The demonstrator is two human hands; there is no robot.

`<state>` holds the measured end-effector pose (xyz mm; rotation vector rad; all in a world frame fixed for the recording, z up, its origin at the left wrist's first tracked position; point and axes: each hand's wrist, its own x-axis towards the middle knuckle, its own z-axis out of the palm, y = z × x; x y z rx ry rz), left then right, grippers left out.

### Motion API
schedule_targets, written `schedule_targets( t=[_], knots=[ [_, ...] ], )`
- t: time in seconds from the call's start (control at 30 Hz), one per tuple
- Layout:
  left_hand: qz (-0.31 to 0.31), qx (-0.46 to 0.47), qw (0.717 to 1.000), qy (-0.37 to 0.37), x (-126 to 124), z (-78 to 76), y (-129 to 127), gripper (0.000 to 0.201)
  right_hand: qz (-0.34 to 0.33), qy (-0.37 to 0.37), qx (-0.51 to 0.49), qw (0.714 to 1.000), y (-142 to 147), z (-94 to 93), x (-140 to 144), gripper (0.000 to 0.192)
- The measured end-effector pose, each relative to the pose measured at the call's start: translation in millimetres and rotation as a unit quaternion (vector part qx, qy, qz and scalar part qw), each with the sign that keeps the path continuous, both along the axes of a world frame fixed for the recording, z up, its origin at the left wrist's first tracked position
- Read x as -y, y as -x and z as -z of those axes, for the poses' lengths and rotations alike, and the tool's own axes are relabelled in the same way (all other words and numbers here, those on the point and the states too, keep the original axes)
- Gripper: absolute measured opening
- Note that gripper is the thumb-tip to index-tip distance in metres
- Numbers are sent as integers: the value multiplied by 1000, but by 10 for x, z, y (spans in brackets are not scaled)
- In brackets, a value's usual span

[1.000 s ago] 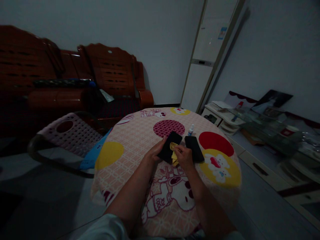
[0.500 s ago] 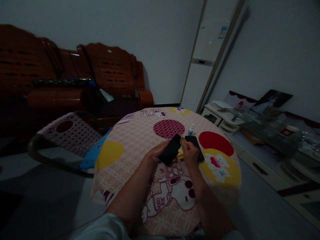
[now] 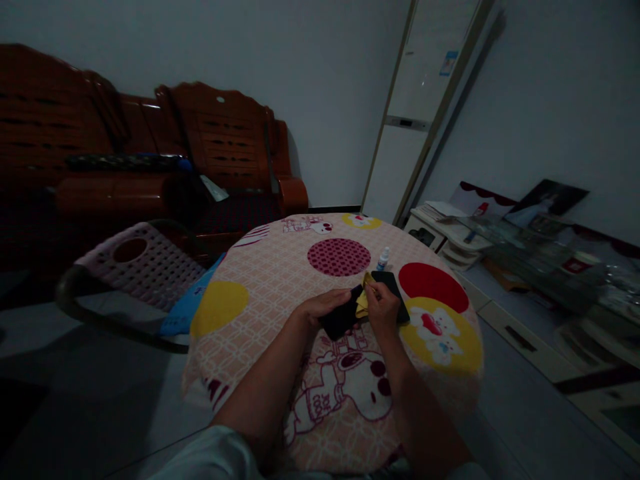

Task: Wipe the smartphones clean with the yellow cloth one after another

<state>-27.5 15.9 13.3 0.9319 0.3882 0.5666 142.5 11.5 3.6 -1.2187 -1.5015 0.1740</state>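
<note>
White bottle [image 3: 383, 259], contents unclear; right grip [image 3: 383, 308] holds cloth [image 3: 361, 305].

A flat black object [image 3: 340, 323] is held by the left hand [image 3: 326, 305]. At its right end, a yellow cloth [image 3: 363, 304] is pinched by the right hand [image 3: 383, 307]. By this hand a second black object [image 3: 397, 287] is partly hidden; just beyond it, a small white bottle [image 3: 383, 259] is placed upright on the round, cloth-covered bench [image 3: 275, 280]. Farther left, a woven chair [image 3: 157, 273] and carved wooden seats [image 3: 220, 150] are seen.
</note>
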Motion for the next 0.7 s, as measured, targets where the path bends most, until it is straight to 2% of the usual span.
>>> schedule_targets(
  t=[0.2,0.33,0.5,0.6,0.7],
  knots=[
    [-69,-23,994,76,-65,49,71,56,21,12,10,1000,-26,-7,-16,23],
    [-75,-42,991,105,-76,67,38,62,20,20,8,1000,-22,12,-21,21],
    [-102,-11,987,127,-88,65,-29,58,-68,42,18,997,104,50,25,20],
    [-138,1,980,142,-107,26,-18,58,-136,54,49,988,233,54,96,18],
    [-147,2,979,142,-124,-24,10,62,-182,55,85,978,329,49,160,17]
  ],
)
